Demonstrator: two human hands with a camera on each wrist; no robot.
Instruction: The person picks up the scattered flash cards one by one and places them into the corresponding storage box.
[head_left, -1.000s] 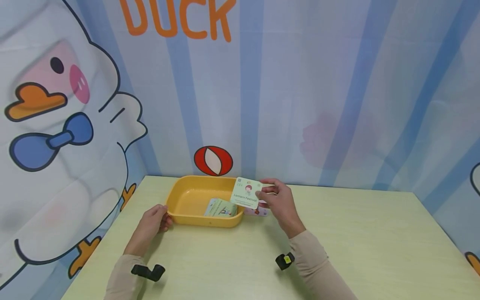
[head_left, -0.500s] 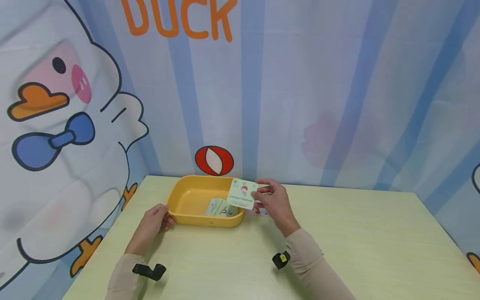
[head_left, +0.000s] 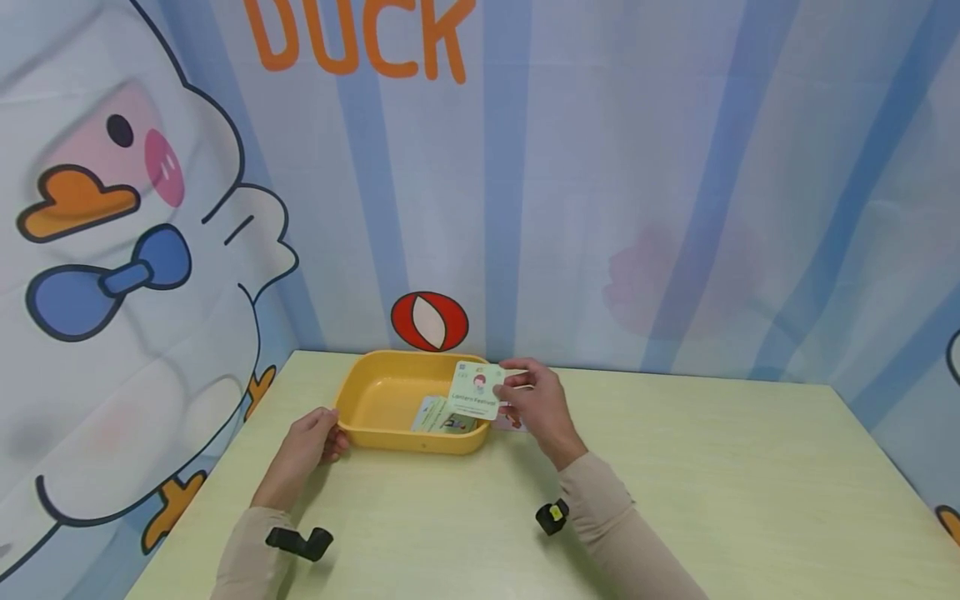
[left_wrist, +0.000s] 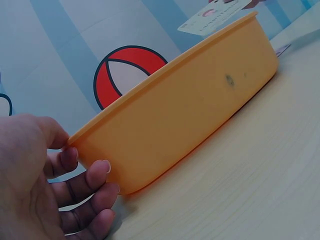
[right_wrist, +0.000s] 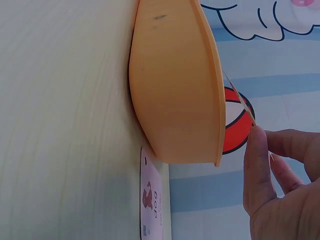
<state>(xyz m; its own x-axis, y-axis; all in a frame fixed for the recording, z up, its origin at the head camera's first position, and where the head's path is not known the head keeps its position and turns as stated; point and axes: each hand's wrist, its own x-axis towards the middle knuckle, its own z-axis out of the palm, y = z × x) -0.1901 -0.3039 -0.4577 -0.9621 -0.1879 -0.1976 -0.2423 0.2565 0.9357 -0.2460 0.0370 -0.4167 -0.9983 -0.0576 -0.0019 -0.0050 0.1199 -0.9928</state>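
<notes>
A light green card (head_left: 474, 390) printed "Lantern Festival" is held by my right hand (head_left: 546, 410), pinched at its right edge between thumb and fingers. The card is tilted above the right end of a yellow plastic tray (head_left: 405, 442). Several cards (head_left: 429, 415) lie overlapping inside the tray's right part, partly covered by the held card in the head view. My left hand (head_left: 300, 450) grips the tray's front left corner; in the left wrist view its thumb and index finger pinch the rim, while the other fingers curl beside the wall.
A pink card (right_wrist: 151, 197) reading "Dog" lies on the table just right of the tray, partly hidden by the right hand in the head view. The pale wooden table (head_left: 712, 483) meets a printed duck curtain (head_left: 570, 167) behind the tray.
My right hand has moved a little to the left with the Lantern Festival card, which now hangs farther over the tray. The left hand and the tray have stayed in place.
</notes>
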